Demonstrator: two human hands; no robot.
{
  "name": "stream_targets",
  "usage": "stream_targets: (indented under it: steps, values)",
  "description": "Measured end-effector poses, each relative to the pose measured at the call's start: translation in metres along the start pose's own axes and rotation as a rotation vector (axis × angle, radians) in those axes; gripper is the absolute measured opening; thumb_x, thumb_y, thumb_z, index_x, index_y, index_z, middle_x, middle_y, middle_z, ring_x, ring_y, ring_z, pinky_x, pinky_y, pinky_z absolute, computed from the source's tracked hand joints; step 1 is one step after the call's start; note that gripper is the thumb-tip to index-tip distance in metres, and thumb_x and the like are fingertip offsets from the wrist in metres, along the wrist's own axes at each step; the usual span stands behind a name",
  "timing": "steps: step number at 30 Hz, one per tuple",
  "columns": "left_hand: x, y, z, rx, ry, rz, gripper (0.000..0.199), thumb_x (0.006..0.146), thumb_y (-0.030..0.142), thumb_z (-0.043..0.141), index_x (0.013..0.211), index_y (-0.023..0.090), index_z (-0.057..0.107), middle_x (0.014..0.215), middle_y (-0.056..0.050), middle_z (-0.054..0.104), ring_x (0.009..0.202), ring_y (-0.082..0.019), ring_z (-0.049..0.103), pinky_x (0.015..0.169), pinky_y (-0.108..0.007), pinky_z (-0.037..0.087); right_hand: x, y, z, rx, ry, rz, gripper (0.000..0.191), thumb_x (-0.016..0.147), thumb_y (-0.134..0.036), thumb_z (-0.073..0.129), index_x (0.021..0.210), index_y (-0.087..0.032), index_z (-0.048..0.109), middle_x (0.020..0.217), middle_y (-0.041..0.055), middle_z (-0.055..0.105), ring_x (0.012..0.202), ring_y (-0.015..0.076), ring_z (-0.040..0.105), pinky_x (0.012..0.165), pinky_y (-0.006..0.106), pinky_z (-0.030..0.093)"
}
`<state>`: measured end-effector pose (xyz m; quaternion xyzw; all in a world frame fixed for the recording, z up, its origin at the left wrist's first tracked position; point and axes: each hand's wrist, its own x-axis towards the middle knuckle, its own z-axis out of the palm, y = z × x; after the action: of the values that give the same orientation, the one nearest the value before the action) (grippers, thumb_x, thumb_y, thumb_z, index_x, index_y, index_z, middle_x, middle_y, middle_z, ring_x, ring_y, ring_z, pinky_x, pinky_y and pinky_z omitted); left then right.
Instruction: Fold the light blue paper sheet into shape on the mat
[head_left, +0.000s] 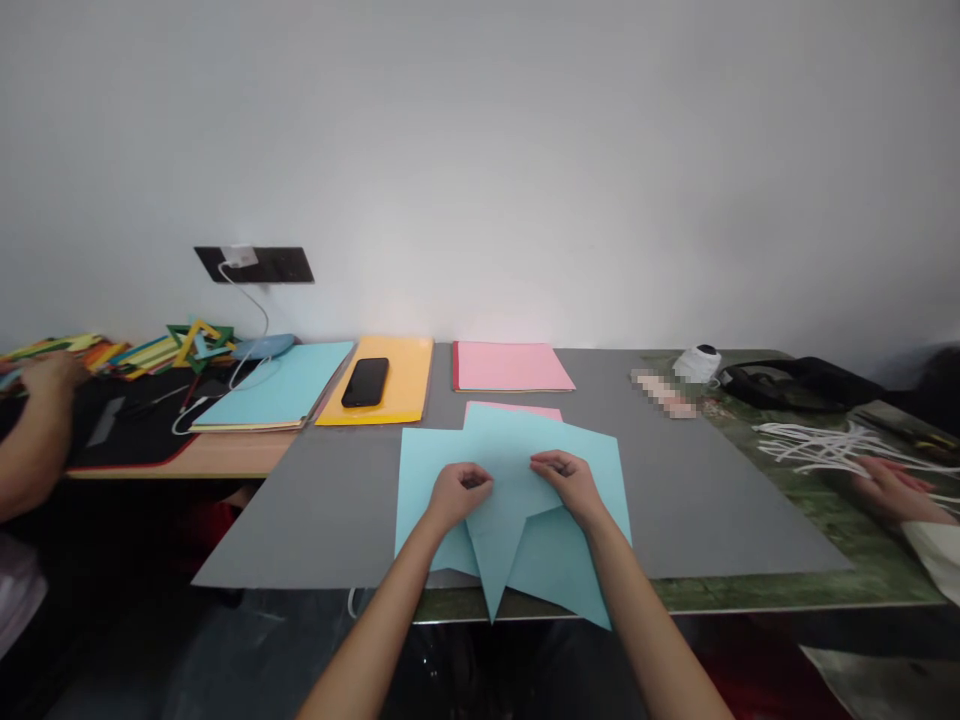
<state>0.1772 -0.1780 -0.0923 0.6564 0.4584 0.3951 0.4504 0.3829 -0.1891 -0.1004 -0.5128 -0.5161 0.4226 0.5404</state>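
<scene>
Both my hands are at a folded sheet of light blue paper (495, 545), whose pointed tip hangs toward me past the table's front edge. My left hand (459, 495) has its fingers curled, with thumb and fingertips pinched at the paper's left side. Opposite it, my right hand (571, 482) pinches the paper on the right, its fingers bent. More light blue paper (420, 470) spreads out beneath the hands, its right part also hanging over the front edge. A strip of pink paper (517, 411) shows behind it.
A grey board (720, 510) covers the tabletop. Behind lie a pink paper stack (514, 368), a yellow stack (397, 380) bearing a black phone (366, 382), and a blue stack (262, 390). Co-workers' hands are at far left (52, 375) and at white cords (817, 442) on the right.
</scene>
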Motion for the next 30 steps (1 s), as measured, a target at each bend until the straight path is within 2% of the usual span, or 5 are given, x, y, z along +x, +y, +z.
stream_targets:
  steps: [10, 16, 22, 26, 30]
  values:
    - [-0.001, 0.004, -0.002, -0.059, -0.040, -0.067, 0.012, 0.059, 0.024, 0.060, 0.062, 0.014, 0.064, 0.059, -0.004, 0.064, 0.054, -0.014, 0.056, 0.051, -0.023, 0.040, 0.001, 0.004, -0.008, 0.167, 0.178, 0.017, 0.028, 0.057, -0.036, 0.068, 0.077, -0.018, 0.063, 0.065, 0.0043, 0.067, 0.066, 0.0188, 0.062, 0.065, 0.032, 0.046]
    - [0.000, -0.002, -0.002, -0.032, -0.037, -0.025, 0.013, 0.063, 0.026, 0.057, 0.068, 0.014, 0.063, 0.063, -0.004, 0.063, 0.057, -0.014, 0.056, 0.053, -0.023, 0.041, 0.002, 0.007, -0.015, 0.186, 0.184, 0.026, 0.028, 0.058, -0.033, 0.068, 0.081, -0.018, 0.062, 0.064, 0.0040, 0.067, 0.064, 0.0177, 0.061, 0.064, 0.031, 0.045]
    - [0.002, -0.007, -0.001, 0.023, 0.019, 0.024, 0.013, 0.065, 0.024, 0.055, 0.070, 0.014, 0.061, 0.066, -0.004, 0.061, 0.060, -0.013, 0.054, 0.055, -0.023, 0.041, 0.005, 0.012, -0.028, 0.148, 0.378, 0.017, 0.033, 0.061, -0.041, 0.064, 0.083, -0.016, 0.063, 0.066, 0.0055, 0.067, 0.069, 0.0187, 0.061, 0.067, 0.031, 0.044]
    - [0.002, -0.011, -0.001, 0.022, 0.045, 0.040, 0.017, 0.067, 0.028, 0.053, 0.073, 0.014, 0.060, 0.069, -0.004, 0.061, 0.060, -0.013, 0.054, 0.056, -0.023, 0.041, 0.003, 0.006, -0.026, 0.057, 0.264, 0.041, 0.039, 0.068, -0.052, 0.051, 0.075, -0.016, 0.066, 0.072, 0.0062, 0.067, 0.071, 0.0185, 0.059, 0.063, 0.028, 0.042]
    - [0.003, -0.012, -0.001, 0.003, 0.048, 0.035, 0.017, 0.068, 0.028, 0.053, 0.074, 0.014, 0.059, 0.071, -0.004, 0.061, 0.063, -0.013, 0.055, 0.057, -0.023, 0.042, -0.001, 0.002, -0.019, 0.056, 0.113, 0.071, 0.031, 0.056, -0.046, 0.066, 0.064, -0.016, 0.064, 0.060, 0.0013, 0.063, 0.058, 0.0152, 0.055, 0.053, 0.025, 0.039]
